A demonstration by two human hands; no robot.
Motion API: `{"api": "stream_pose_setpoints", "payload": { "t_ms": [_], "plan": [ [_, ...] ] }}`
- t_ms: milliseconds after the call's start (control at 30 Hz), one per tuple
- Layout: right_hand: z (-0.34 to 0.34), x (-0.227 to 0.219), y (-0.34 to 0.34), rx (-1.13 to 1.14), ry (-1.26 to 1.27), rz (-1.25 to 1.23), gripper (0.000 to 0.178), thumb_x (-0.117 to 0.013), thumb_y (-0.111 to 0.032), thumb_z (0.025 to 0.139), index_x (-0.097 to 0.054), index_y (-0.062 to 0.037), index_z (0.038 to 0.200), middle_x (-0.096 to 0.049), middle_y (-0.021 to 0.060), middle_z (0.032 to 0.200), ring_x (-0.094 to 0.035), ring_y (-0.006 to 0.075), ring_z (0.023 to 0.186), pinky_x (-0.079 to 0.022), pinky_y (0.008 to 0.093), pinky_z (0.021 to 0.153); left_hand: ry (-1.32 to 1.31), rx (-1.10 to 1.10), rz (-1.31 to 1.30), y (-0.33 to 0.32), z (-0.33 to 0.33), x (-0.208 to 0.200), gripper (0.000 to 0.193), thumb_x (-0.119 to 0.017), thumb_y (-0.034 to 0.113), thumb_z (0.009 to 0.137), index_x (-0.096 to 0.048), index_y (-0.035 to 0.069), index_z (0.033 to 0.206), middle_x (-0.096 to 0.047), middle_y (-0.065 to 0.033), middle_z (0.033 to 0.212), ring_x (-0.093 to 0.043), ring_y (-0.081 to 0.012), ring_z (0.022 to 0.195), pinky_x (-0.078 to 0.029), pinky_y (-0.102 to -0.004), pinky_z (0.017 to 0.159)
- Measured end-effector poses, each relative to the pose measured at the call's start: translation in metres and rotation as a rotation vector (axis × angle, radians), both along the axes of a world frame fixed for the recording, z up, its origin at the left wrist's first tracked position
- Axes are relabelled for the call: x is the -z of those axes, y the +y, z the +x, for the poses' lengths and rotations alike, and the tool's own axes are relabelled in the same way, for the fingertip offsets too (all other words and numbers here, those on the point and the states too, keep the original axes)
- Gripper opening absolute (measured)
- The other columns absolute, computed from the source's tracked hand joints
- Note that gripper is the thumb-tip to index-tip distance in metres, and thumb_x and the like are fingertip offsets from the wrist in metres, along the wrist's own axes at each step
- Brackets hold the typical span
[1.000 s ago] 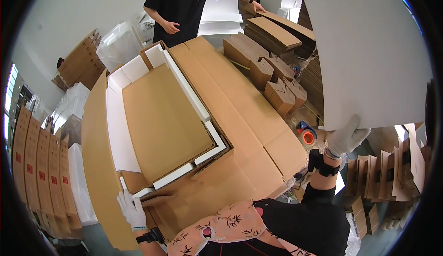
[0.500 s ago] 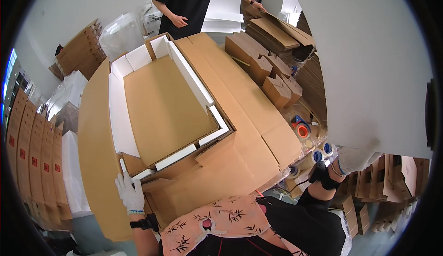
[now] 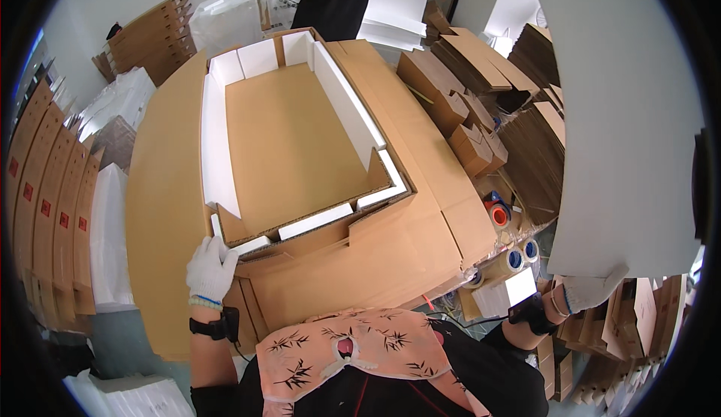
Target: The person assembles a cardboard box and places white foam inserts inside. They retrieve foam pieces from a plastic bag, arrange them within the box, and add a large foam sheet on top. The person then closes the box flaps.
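A large open cardboard box (image 3: pixel 300 146) lies lengthwise in front of me, its inner walls lined with white foam strips (image 3: pixel 220 146). My left hand (image 3: pixel 208 270), in a white knit glove, is closed over the box's near left corner, fingertips against the foam and cardboard. Far to the right, my gloved right hand (image 3: pixel 589 291) grips the lower edge of a big white panel (image 3: pixel 631 139) that stands tall beside me. Its thumb shows against the panel; the other fingers are partly hidden.
Flattened cardboard (image 3: pixel 420 229) lies under the box. At the right are tape rolls (image 3: pixel 515 258), a tape dispenser (image 3: pixel 499 214) and folded cartons (image 3: pixel 473 150). Upright cartons (image 3: pixel 45 214) line the left. A person in a black shirt (image 3: pixel 334 4) stands beyond the box.
My left fingers have curled from outstretched onto the box corner. My right hand has moved lower, along with the panel's lower edge. The other person's hand has left the cardboard stack; my view has shifted.
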State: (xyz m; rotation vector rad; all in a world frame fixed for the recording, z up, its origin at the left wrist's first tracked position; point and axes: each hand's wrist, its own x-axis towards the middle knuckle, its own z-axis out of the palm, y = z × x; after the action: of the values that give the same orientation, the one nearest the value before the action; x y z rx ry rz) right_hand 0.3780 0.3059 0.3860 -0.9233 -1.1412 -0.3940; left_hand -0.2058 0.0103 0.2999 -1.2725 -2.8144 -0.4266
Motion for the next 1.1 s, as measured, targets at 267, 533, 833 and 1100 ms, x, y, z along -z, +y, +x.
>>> {"api": "stream_pose_setpoints", "payload": {
  "t_ms": [267,533,833,1100],
  "plan": [
    [-0.037,0.002,-0.006,-0.034,-0.038,-0.066,0.051,-0.052,-0.036,0.101,-0.049,0.0033,0.134,-0.062,0.0155,0.119,-0.066,0.0251,0.093,-0.057,0.0348,0.080,-0.165,0.201,-0.004,0.019,0.005,-0.033,0.028,-0.060,0.033,0.085,-0.058,0.006,0.095,-0.060,-0.0115,0.096,-0.062,-0.0324,0.094,-0.052,-0.0438,0.079],
    [-0.085,-0.016,0.008,0.061,-0.232,-0.036,0.054,-0.070,-0.032,0.088,-0.055,0.0037,0.126,-0.066,0.0165,0.113,-0.068,0.0262,0.094,-0.058,0.0338,0.077,-0.142,0.319,0.044,-0.008,0.004,-0.010,0.041,-0.067,0.030,0.081,-0.061,0.003,0.113,-0.058,-0.0193,0.127,-0.057,-0.0360,0.116,-0.050,-0.0434,0.094],
    [-0.125,-0.029,0.026,0.114,-0.550,0.231,0.049,-0.071,-0.020,0.088,-0.056,0.0039,0.128,-0.060,0.0204,0.127,-0.064,0.0362,0.109,-0.056,0.0417,0.089,-0.046,0.306,0.149,-0.012,0.006,0.009,0.040,-0.063,0.029,0.080,-0.059,0.004,0.111,-0.057,-0.0154,0.122,-0.056,-0.0326,0.115,-0.049,-0.0436,0.091],
    [-0.152,-0.010,0.051,-0.052,-0.442,0.115,0.043,-0.060,-0.016,0.096,-0.052,0.0025,0.134,-0.058,0.0200,0.132,-0.062,0.0318,0.113,-0.054,0.0399,0.095,-0.027,0.281,0.128,-0.012,0.009,0.012,0.043,-0.063,0.029,0.081,-0.058,0.003,0.115,-0.055,-0.0182,0.127,-0.053,-0.0361,0.120,-0.047,-0.0446,0.097]
  ]
}}
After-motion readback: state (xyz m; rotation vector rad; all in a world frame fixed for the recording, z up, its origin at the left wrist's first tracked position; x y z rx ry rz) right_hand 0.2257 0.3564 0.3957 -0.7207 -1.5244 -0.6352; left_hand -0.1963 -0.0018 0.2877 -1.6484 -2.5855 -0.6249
